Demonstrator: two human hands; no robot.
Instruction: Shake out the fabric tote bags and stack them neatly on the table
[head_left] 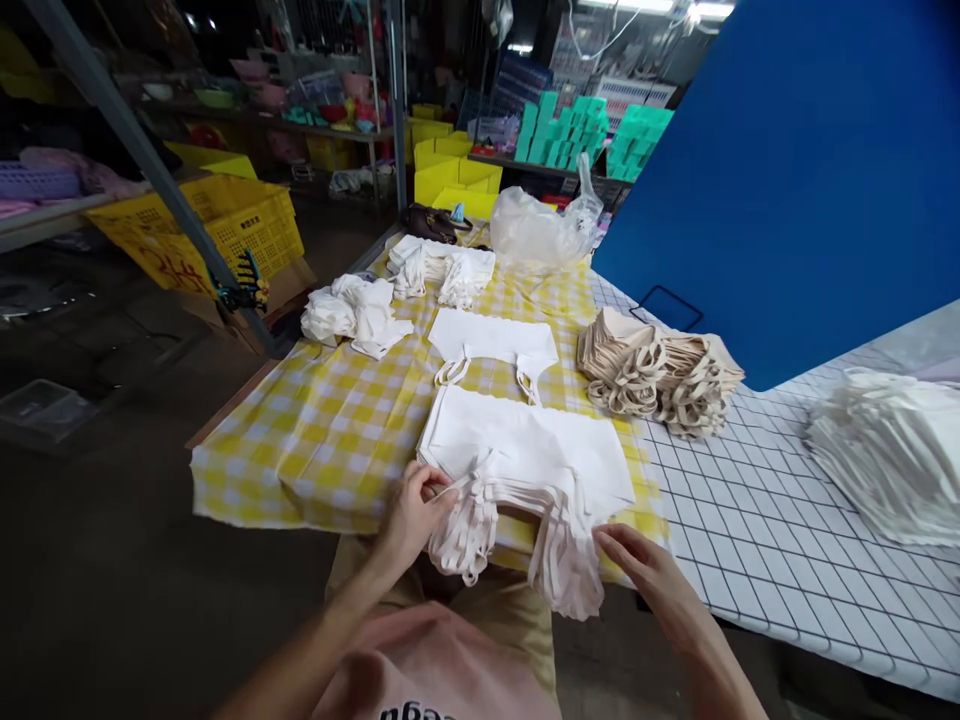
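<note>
A stack of white strappy tops point(525, 440), probably bra tops, lies at the table's near edge, straps hanging over it. My left hand point(416, 510) is at the stack's left side, fingers curled and closed on the edge of a white top near its strap. At the right side, my right hand point(645, 560) has its fingers stretched out, fingertips against the hanging straps; whether any cloth is between them is hard to see. Just beyond the stack, a single white top point(491, 340) is spread flat with its straps toward me.
Beige strappy tops point(660, 365) are piled on the right, and white garments point(889, 450) on the grid-patterned cloth. More white tops point(439, 265), a crumpled white heap point(349, 310) and a plastic bag point(540, 225) are farther back. A blue panel point(810, 180) leans in at right.
</note>
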